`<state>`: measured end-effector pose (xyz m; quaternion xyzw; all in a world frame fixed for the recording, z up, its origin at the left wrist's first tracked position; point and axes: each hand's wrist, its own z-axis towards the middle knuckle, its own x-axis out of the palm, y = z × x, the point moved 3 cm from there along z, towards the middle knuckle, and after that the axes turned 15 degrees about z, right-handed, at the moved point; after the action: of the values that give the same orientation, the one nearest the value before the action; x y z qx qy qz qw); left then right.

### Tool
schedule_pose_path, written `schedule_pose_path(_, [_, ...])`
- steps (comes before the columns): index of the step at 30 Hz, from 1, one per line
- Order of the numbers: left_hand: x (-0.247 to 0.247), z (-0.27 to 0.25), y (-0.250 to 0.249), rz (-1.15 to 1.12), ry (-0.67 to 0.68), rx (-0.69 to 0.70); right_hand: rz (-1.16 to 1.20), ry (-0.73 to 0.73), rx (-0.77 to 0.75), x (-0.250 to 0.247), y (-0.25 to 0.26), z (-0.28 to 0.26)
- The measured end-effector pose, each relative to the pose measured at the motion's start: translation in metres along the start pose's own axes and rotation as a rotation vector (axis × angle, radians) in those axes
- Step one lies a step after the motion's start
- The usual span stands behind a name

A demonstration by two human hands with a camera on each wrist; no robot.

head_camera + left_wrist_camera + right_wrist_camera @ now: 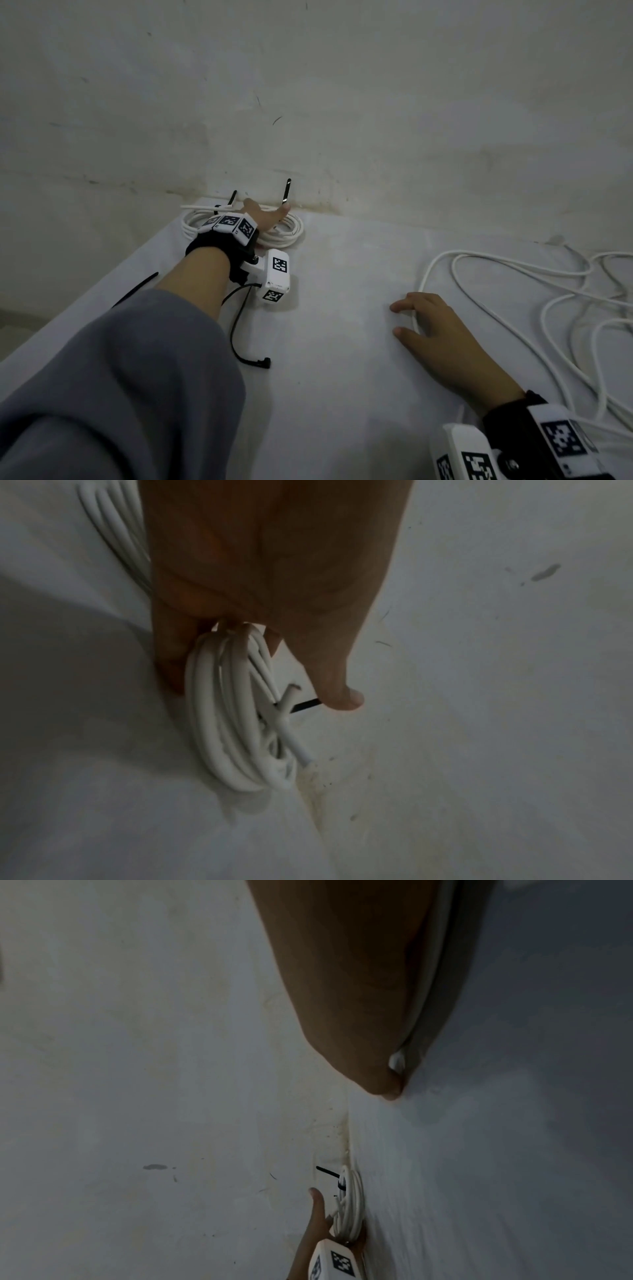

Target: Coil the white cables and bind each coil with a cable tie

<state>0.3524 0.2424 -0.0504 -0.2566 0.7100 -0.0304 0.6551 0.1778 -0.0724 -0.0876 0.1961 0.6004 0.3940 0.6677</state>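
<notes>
A coil of white cable lies at the far left of the table, against the wall. My left hand reaches over it. In the left wrist view its fingers curl round the coil's strands, and the thumb tip touches a black cable tie. Two black tie tails stick up by the coil. My right hand rests on the table at the right and holds a loose white cable under its curled fingers. That cable runs along the palm.
A spare black cable tie lies near the table's left edge. A thin black wire with a plug trails from the left wrist camera. The loose cable sprawls in loops over the right side. The scuffed wall bounds the white table at the back.
</notes>
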Motion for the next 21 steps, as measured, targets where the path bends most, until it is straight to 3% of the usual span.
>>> schedule_pose_path(7, [0.004, -0.001, -0.009, 0.276, -0.051, 0.099, 0.013, -0.005, 0.007, 0.0, 0.002, 0.0])
schedule_pose_path(12, [0.008, -0.002, -0.015, 0.334, -0.046, 0.191, 0.026, -0.011, -0.005, 0.0, 0.001, 0.0])
schedule_pose_path(21, [0.014, -0.004, -0.015, 0.454, -0.12, 0.102, 0.026, -0.023, -0.005, 0.0, 0.0, 0.0])
